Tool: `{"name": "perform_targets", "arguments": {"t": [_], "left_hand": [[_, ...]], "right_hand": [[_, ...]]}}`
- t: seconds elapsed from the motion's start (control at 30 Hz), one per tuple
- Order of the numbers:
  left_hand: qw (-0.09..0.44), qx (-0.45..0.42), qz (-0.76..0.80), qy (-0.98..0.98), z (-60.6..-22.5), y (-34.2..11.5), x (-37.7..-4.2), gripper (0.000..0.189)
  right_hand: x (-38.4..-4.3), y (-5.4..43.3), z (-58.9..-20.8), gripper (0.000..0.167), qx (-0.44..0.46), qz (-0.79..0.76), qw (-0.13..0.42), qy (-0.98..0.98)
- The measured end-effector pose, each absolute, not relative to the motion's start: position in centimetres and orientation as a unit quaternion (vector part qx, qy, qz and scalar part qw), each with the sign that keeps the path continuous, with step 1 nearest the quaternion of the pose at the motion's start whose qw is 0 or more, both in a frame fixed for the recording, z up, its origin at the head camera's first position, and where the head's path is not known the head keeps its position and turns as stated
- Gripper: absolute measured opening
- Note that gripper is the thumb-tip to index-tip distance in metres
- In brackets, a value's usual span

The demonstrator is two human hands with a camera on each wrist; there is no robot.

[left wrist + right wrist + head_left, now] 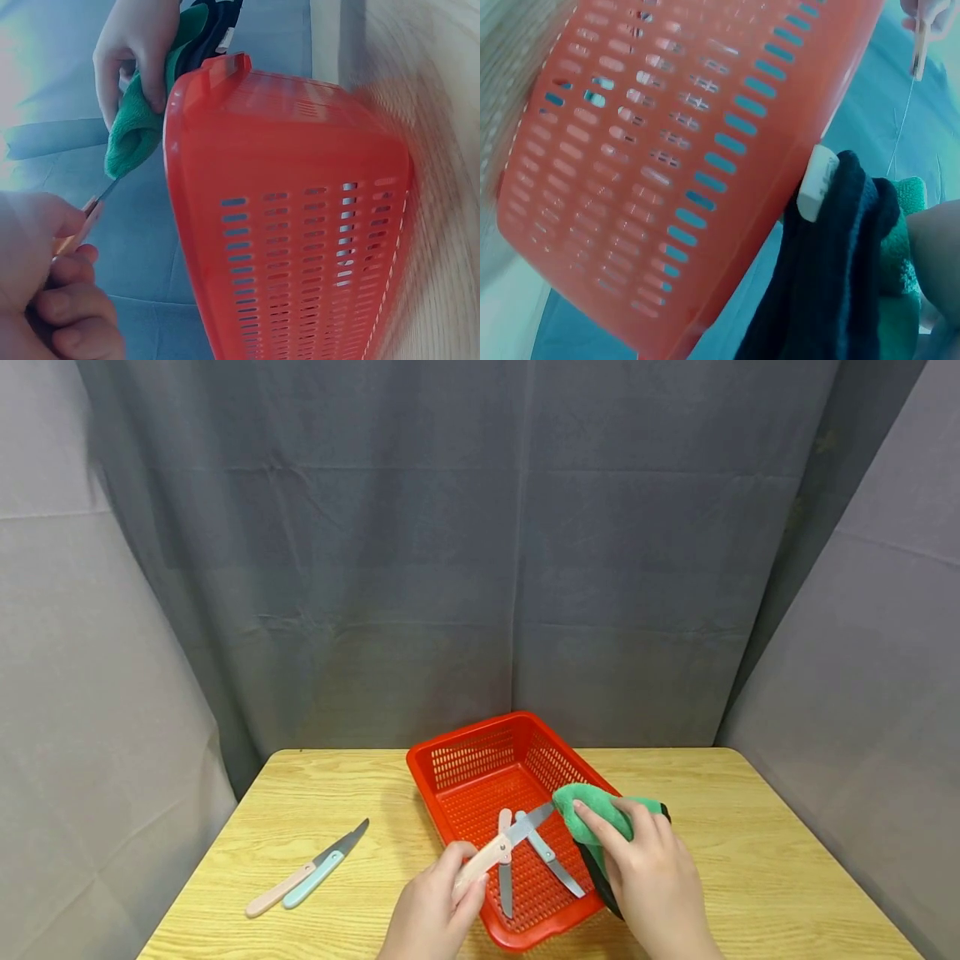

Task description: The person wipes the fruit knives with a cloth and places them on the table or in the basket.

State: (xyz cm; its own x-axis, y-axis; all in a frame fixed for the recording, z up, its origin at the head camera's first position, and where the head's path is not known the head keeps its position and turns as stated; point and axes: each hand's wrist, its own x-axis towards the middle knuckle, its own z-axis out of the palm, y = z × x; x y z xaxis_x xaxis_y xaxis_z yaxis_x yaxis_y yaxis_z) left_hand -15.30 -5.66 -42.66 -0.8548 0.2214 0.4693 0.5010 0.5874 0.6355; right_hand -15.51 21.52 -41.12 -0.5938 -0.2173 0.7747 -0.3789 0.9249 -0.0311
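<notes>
My left hand (431,910) grips the pale pink handle of a folding knife (487,862) above the red basket (450,814). Its blade slants up to the right, the tip right at a green cloth (596,802) with a black edge. The cloth is bunched under the fingers of my right hand (654,872), which holds it over the basket's right rim. In the left wrist view, a fold of the green cloth (135,139) meets the blade's end. Inside the basket lie a pink-handled knife (506,885) and a blue-handled knife (542,846), both unfolded.
To the left on the wooden table (360,910), a pink-handled knife (281,889) and a blue-handled knife (315,878) lie side by side with blades out. A grey curtain (420,568) hangs behind the table, with paler cloth (97,693) at both sides.
</notes>
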Motion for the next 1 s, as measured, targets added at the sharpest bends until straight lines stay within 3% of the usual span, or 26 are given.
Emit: {"name": "perform_targets", "arguments": {"t": [0.33, 0.57, 0.7, 0.73, 1.0], "left_hand": [[0.15, -0.193, -0.397, -0.885, -42.8, -5.9, -15.5, 0.021], [0.142, -0.182, -0.402, -0.886, -42.9, -5.9, -15.6, 0.021], [0.141, -0.181, -0.404, -0.885, -42.9, -5.8, -15.6, 0.02], [0.14, -0.181, -0.404, -0.886, -42.9, -5.8, -15.6, 0.02], [0.134, -0.191, -0.41, -0.882, -42.6, -5.7, -15.4, 0.019]], "right_hand": [[-15.4, 22.0, -40.8, 0.073, 0.152, 0.096, 0.415, -0.892], [-14.9, 21.0, -40.6, 0.066, 0.216, 0.1, 0.421, -0.875], [-14.4, 20.0, -40.7, 0.07, 0.238, 0.084, 0.41, -0.877], [-14.3, 19.7, -40.7, 0.078, 0.24, 0.082, 0.406, -0.878], [-14.2, 18.5, -41.2, 0.079, 0.247, 0.076, 0.388, -0.884]]}}
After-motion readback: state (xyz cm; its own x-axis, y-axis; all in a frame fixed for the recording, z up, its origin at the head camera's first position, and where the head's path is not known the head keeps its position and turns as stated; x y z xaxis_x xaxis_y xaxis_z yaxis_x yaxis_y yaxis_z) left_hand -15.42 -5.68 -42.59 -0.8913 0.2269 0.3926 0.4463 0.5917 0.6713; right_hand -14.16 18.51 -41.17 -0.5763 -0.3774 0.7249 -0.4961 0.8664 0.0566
